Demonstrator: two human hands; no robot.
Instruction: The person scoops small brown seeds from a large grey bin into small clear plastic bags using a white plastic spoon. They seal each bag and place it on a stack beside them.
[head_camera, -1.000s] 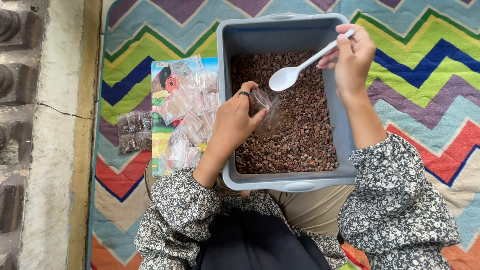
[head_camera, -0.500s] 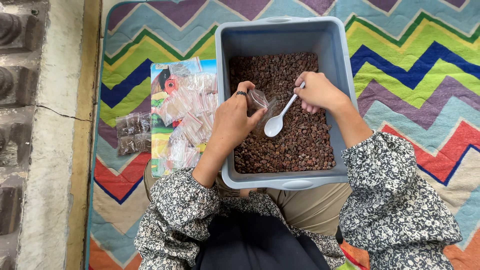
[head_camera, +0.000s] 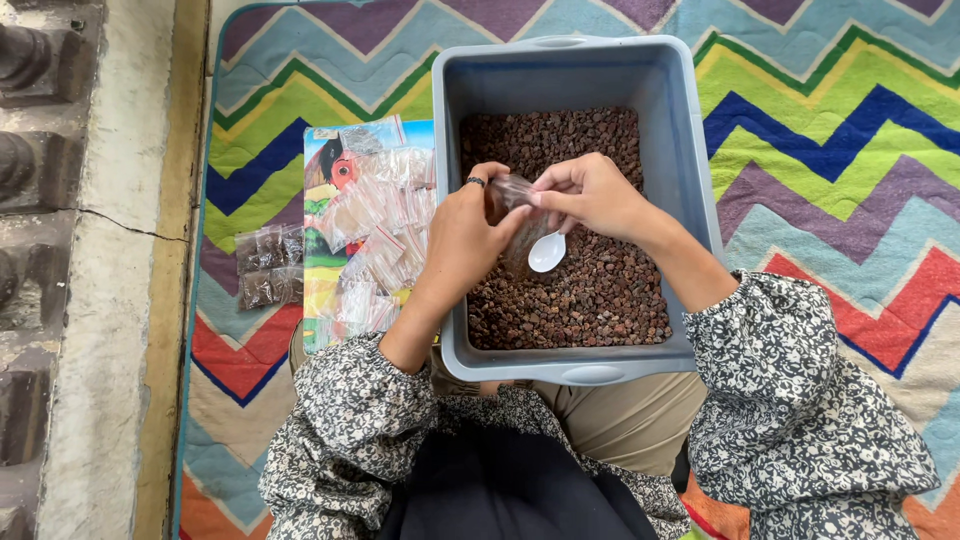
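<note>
- The left hand (head_camera: 462, 232) was closed around a small clear plastic bag (head_camera: 512, 200), held near the middle of the frame above the tub, with a dark ring on one finger.
- The right hand (head_camera: 592, 192) was pinched shut on the handle of a white plastic spoon (head_camera: 546, 251), its fingertips touching the bag's mouth; the spoon's bowl hung just below both hands, over the pebbles.
- Both hands met over a grey plastic tub (head_camera: 690, 180), which filled the centre of the frame and rested against the person's lap.
- Reddish-brown pebbles (head_camera: 600, 300) covered the tub's floor; some appeared to lie inside the held bag, though the amount could not be told.
- Just left of the tub, a pile of empty clear bags (head_camera: 375, 225) lay on a colourful printed sheet (head_camera: 320, 165).
- Further left, a few filled dark bags (head_camera: 268, 265) lay together on the mat.
- A zigzag-patterned mat (head_camera: 830, 130) spread under everything.
- At the far left edge ran a pale stone ledge (head_camera: 110, 300).
- Black-and-white floral sleeves (head_camera: 790, 400) filled the lower frame.
</note>
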